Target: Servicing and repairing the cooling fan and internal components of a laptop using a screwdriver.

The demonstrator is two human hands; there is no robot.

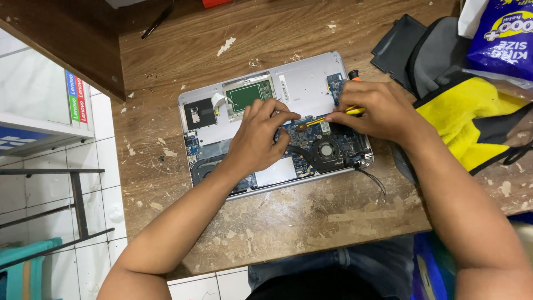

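Right hand [383,111] pinches a yellow screwdriver [338,115]; left hand [256,139], fingers spread, steadies the opened laptop [302,83]. Its exposed board looks fragile, best held by the stiff casing edges.

Opened laptop [311,83] has a silver shell, with a blue motherboard [311,136] inside, a black fan [326,150] and a green trackpad board [249,95]. The screwdriver [351,105] is yellow with a black-and-orange end. The wooden desk [277,222] is brown — chipped pale all over. On the side there's a bag [472,105] in grey, black and bright yellow, and a blue plastic packet [502,33] with yellow print.
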